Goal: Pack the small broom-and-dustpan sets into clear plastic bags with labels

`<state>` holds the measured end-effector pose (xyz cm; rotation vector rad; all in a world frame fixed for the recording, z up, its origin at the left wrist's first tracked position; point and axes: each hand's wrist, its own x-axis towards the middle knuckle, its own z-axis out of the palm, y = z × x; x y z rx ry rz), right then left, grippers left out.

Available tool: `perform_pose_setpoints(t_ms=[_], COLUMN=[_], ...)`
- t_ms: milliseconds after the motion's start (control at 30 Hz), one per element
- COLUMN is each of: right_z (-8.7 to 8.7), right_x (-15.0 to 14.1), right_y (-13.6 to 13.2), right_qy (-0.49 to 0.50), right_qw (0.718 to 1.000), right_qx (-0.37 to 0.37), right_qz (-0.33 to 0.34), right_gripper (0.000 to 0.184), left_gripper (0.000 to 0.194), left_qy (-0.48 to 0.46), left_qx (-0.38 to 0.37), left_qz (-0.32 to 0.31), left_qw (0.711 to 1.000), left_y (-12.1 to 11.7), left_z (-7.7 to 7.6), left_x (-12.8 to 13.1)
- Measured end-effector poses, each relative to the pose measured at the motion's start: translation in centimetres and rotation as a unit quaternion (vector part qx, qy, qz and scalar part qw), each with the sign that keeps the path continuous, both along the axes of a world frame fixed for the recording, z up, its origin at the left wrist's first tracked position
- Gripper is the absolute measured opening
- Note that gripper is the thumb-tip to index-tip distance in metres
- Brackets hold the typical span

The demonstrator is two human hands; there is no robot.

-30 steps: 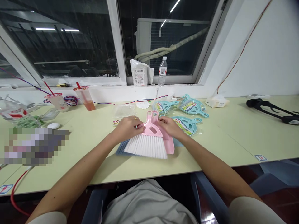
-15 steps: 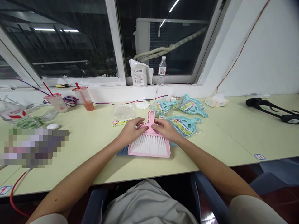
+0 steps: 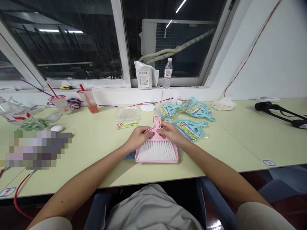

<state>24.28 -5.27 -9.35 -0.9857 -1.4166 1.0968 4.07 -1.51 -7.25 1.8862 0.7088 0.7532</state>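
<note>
A pink plastic dustpan [image 3: 156, 129] lies flat on the table with a white-bristled hand brush [image 3: 156, 151] nested in it, its handle lined up with the pan's. My left hand [image 3: 139, 138] grips the handles from the left, and my right hand [image 3: 170, 132] holds them from the right. Under the pan's left edge, a blue dustpan edge [image 3: 130, 155] shows. A printed label card [image 3: 127, 125] lies just beyond my left hand. Teal dustpans in clear bags [image 3: 189, 129] lie close to my right hand.
Behind are a clear plastic bag [image 3: 128, 113], a tissue box [image 3: 224, 105], and plastic cups with straws [image 3: 87, 100]. Coloured wires [image 3: 74, 102] run along the wall. A white mouse [image 3: 57, 128] sits left, and a black strap [image 3: 280, 113] lies right.
The brush has swung from a tilted, raised position down into the pink pan. The pink set now lies square on the table, covering more of the blue piece, and the label card is uncovered.
</note>
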Motion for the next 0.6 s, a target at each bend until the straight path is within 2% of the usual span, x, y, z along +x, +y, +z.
perform_pose_setpoints(t_ms=[400,600], right_z=[-0.45,-0.24], right_x=[-0.06,-0.04], right_y=[0.13,0.2], right_qy=[0.046,0.044], right_qw=[0.997,0.998], right_qx=[-0.058,-0.051], right_qz=[0.001,-0.006], right_gripper=[0.022,0.021], left_gripper=[0.025,0.027], left_qy=[-0.023,0.006], left_qx=[-0.051,-0.011], left_qz=[0.012,0.013], left_qw=[0.998,1.0], left_y=[0.14,0.1], left_z=[-0.3,-0.32], left_x=[0.08,0.31])
